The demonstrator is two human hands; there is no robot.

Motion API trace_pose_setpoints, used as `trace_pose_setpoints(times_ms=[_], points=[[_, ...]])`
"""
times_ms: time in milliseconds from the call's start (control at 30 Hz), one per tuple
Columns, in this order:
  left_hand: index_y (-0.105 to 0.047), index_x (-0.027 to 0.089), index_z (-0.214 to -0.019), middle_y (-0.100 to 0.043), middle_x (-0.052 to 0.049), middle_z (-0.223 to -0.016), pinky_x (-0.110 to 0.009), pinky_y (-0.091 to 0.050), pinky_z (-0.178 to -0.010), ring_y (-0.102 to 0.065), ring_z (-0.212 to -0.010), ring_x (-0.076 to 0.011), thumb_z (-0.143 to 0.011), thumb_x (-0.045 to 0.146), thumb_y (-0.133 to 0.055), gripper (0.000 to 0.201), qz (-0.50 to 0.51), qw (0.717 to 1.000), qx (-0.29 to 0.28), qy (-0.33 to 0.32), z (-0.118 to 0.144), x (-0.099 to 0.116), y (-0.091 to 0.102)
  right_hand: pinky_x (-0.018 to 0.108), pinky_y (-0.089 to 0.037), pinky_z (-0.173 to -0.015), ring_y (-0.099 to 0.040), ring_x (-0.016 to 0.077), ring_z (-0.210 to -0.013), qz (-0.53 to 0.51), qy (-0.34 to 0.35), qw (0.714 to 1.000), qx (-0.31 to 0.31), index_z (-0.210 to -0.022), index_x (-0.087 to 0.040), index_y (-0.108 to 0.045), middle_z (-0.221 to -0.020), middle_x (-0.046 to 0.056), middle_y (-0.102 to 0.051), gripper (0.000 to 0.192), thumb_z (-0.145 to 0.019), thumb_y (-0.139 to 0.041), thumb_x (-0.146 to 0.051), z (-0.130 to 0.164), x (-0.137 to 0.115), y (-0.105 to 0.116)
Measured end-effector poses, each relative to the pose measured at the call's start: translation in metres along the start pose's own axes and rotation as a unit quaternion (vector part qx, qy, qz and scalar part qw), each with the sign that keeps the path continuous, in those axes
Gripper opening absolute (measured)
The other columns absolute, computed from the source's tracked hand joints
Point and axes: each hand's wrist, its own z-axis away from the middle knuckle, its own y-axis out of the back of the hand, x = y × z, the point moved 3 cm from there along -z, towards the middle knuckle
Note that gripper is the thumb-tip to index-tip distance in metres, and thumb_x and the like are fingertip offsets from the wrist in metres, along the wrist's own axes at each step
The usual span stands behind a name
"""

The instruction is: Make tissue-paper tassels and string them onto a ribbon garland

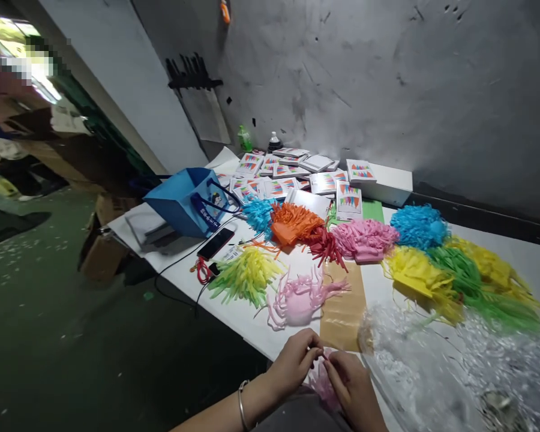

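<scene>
Broadly, a long white table (513, 252) runs from the lower right toward the grey wall at the back, its near edge slanting down toward the hands. Heaps of fringed paper tassels cover its middle: a blue bunch (417, 225), a yellow heap (420, 273), green strands (472, 282), a pink pile (364, 239), an orange bunch (292, 223) and a lime bunch (247, 275) with its strands fanning toward the left. A blue gift bag (182, 201) lies tipped on its side at the table's left end, and small printed packets (292, 174) are stacked behind it near the wall, beside a white box (387, 183). Crumpled clear plastic (432, 360) fills the near right corner. A tan sheet (344, 309) lies flat with its long axis running away from the person, and a pale pink tassel (299, 300) rests just left of it, strands spread outward. A dark phone (216, 243) lies near the bag.

Close to the bottom edge, the left hand (294, 360), a bangle on its wrist, and the right hand (353, 384) meet over a small pink fringed piece (320, 384). Both hands have their fingers drawn in narrow, pinching the piece at its top between fingertips. The piece hangs mostly below and between the hands, its strands pointing down toward the person; its exact long axis is hard to tell, since the hands cover much of it.
</scene>
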Motion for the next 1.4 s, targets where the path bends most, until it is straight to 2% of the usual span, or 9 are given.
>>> trace_pose_setpoints(times_ms=[167, 367, 467, 533, 700, 767, 1000, 1167, 1400], points=[[-0.054, 0.018, -0.086, -0.054, 0.002, -0.069, -0.021, -0.044, -0.051, -0.052, -0.053, -0.0104, -0.088, 0.021, -0.042, 0.012, 0.074, 0.997, 0.029, 0.015, 0.003, -0.024, 0.030, 0.026, -0.053, -0.072, -0.067, 0.0186, -0.081, -0.062, 0.009, 0.997, -0.038, -0.094, -0.022, -0.065, -0.088, 0.005, -0.071, 0.032, -0.097, -0.041, -0.042, -0.018, 0.003, -0.026], [-0.062, 0.018, -0.087, -0.064, -0.004, -0.083, -0.034, -0.051, -0.078, -0.061, -0.080, -0.0193, -0.082, 0.008, -0.044, 0.022, -0.289, 0.919, 0.251, -0.098, -0.028, 0.002, 0.206, 0.037, -0.045, -0.104, -0.052, 0.0208, -0.126, 0.125, 0.145, 0.981, -0.023, -0.133, -0.019, -0.051, -0.136, 0.010, -0.057, 0.049, -0.086, -0.042, -0.013, -0.071, 0.040, -0.068], [-0.065, 0.018, -0.101, -0.063, -0.012, -0.114, -0.048, -0.038, -0.101, -0.051, -0.114, -0.0286, -0.085, 0.012, -0.049, 0.024, -0.352, 0.880, 0.303, -0.100, -0.053, 0.016, 0.256, 0.041, -0.041, -0.108, -0.048, 0.0212, -0.131, 0.252, 0.235, 0.939, -0.009, -0.135, -0.019, -0.052, -0.140, 0.008, -0.054, 0.065, -0.074, -0.039, 0.002, -0.100, 0.057, -0.095], [-0.062, 0.017, -0.114, -0.056, -0.015, -0.129, -0.051, -0.030, -0.106, -0.044, -0.124, -0.0307, -0.089, 0.015, -0.049, 0.029, -0.402, 0.872, 0.257, -0.109, -0.069, 0.013, 0.240, 0.043, -0.039, -0.108, -0.055, 0.0216, -0.124, 0.285, 0.242, 0.927, 0.020, -0.123, -0.020, -0.061, -0.129, 0.007, -0.064, 0.058, -0.075, -0.041, 0.004, -0.114, 0.067, -0.106], [-0.065, 0.027, -0.111, -0.070, -0.003, -0.107, -0.036, -0.040, -0.101, -0.061, -0.105, -0.0199, -0.089, 0.034, -0.059, 0.024, -0.428, 0.881, -0.049, -0.195, -0.088, -0.044, 0.107, 0.044, -0.033, -0.112, -0.064, 0.0200, -0.107, 0.299, 0.230, 0.923, 0.073, -0.099, -0.022, -0.069, -0.102, 0.004, -0.073, 0.033, -0.082, -0.048, -0.001, -0.114, 0.088, -0.114], [-0.059, 0.025, -0.122, -0.064, -0.007, -0.124, -0.050, -0.030, -0.109, -0.052, -0.123, -0.0251, -0.093, 0.041, -0.052, 0.033, -0.449, 0.865, -0.094, -0.205, -0.095, -0.070, 0.078, 0.041, -0.033, -0.111, -0.064, 0.0195, -0.106, 0.301, 0.234, 0.920, 0.088, -0.100, -0.022, -0.068, -0.102, 0.003, -0.073, 0.032, -0.083, -0.050, -0.002, -0.104, 0.093, -0.116], [-0.053, 0.016, -0.130, -0.045, -0.017, -0.145, -0.060, -0.014, -0.113, -0.033, -0.138, -0.0336, -0.094, 0.038, -0.050, 0.043, -0.508, 0.845, 0.166, -0.014, -0.111, -0.095, 0.115, 0.038, -0.041, -0.097, -0.064, 0.0234, -0.099, 0.313, 0.181, 0.926, 0.113, -0.102, -0.021, -0.066, -0.102, 0.007, -0.072, 0.030, -0.082, -0.052, -0.002, -0.081, 0.093, -0.118], [-0.044, 0.020, -0.138, -0.053, -0.011, -0.138, -0.052, -0.017, -0.116, -0.041, -0.131, -0.0294, -0.084, 0.048, -0.062, 0.064, -0.450, 0.867, -0.040, -0.207, -0.070, -0.097, 0.068, 0.039, -0.041, -0.095, -0.064, 0.0240, -0.097, 0.310, 0.151, 0.933, 0.105, -0.109, -0.022, -0.064, -0.109, 0.008, -0.071, 0.026, -0.087, -0.052, -0.015, -0.086, 0.083, -0.115], [-0.060, 0.021, -0.121, -0.052, -0.011, -0.141, -0.051, -0.029, -0.109, -0.045, -0.128, -0.0277, -0.084, 0.008, -0.054, 0.040, -0.465, 0.877, -0.005, -0.118, -0.069, -0.130, 0.063, 0.046, -0.045, -0.088, -0.057, 0.0343, -0.115, 0.253, 0.003, 0.952, 0.170, -0.128, -0.016, -0.055, -0.129, 0.019, -0.060, 0.051, -0.090, -0.050, -0.049, -0.081, 0.102, -0.081]])
